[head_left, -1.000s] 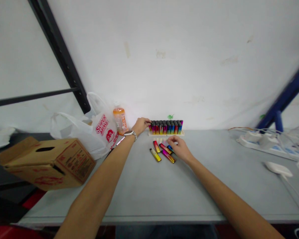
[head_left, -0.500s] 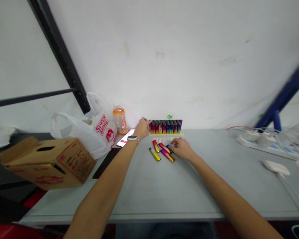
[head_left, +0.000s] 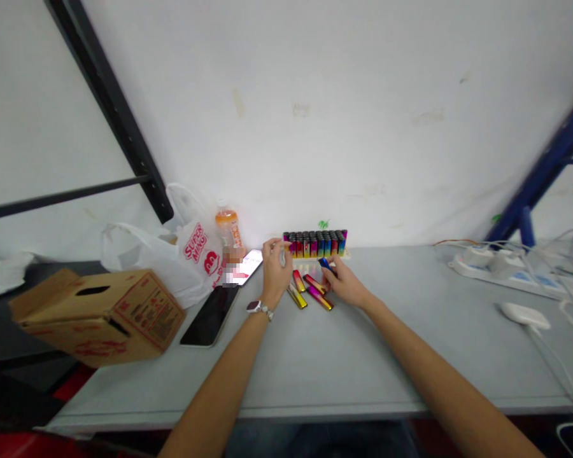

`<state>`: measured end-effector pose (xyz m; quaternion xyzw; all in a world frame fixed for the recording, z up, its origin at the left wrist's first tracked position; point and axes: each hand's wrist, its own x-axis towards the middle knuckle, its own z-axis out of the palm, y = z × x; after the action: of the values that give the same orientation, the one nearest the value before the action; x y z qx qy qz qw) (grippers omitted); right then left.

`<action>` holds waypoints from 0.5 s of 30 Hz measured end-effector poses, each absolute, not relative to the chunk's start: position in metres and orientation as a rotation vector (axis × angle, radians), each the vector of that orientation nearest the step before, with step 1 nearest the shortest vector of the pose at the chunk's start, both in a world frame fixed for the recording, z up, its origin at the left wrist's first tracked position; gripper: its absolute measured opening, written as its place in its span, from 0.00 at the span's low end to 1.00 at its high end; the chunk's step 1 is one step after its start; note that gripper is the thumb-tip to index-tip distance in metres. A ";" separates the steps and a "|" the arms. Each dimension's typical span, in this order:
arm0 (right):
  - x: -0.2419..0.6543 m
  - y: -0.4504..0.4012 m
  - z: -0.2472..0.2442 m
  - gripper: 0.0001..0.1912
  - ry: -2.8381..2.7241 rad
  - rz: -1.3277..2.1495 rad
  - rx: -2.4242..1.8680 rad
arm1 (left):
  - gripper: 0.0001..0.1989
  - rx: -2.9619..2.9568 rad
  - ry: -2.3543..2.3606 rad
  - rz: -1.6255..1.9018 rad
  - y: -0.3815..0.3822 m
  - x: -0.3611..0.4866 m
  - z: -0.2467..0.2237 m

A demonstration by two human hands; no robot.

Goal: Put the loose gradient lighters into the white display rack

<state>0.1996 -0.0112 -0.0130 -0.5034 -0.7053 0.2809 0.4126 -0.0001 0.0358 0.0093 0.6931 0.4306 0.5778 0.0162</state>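
Note:
Coloured lighters (head_left: 314,247) stand upright in rows in a pale tray (head_left: 346,256) against the wall. In front of them, several loose lighters lie on the grey table: a yellow one (head_left: 297,297), a red one (head_left: 298,281), another red one (head_left: 314,284) and a pink and yellow one (head_left: 321,298). My right hand (head_left: 342,282) grips a blue lighter (head_left: 325,264), raised at a tilt just right of the loose ones. With a watch on its wrist, my left hand (head_left: 277,267) is at the tray's left end, fingers apart and holding nothing.
To the left are a cardboard box (head_left: 105,312), a white plastic bag (head_left: 172,261), an orange-capped bottle (head_left: 229,232), a black phone (head_left: 211,316) and a lit phone (head_left: 252,266). Power strips (head_left: 501,270) with cables and a white charger (head_left: 526,315) lie at the right.
My left hand has drawn back from the tray's left end toward me. My right hand has lifted the blue lighter from beside the loose ones. The view has shifted slightly.

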 end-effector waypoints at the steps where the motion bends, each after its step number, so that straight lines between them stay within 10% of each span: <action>1: 0.196 -0.013 -0.012 0.11 -1.748 0.687 -1.207 | 0.11 2.129 1.289 1.780 0.025 0.004 0.008; 15: 0.181 -0.025 -0.010 0.20 -1.441 0.495 -1.360 | 0.09 2.148 0.975 1.440 -0.011 0.025 0.001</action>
<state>0.1812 -0.0246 -0.0102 -0.5679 -0.6016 0.2067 0.5224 0.0253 -0.0112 0.0007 0.7635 0.3463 0.5118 0.1876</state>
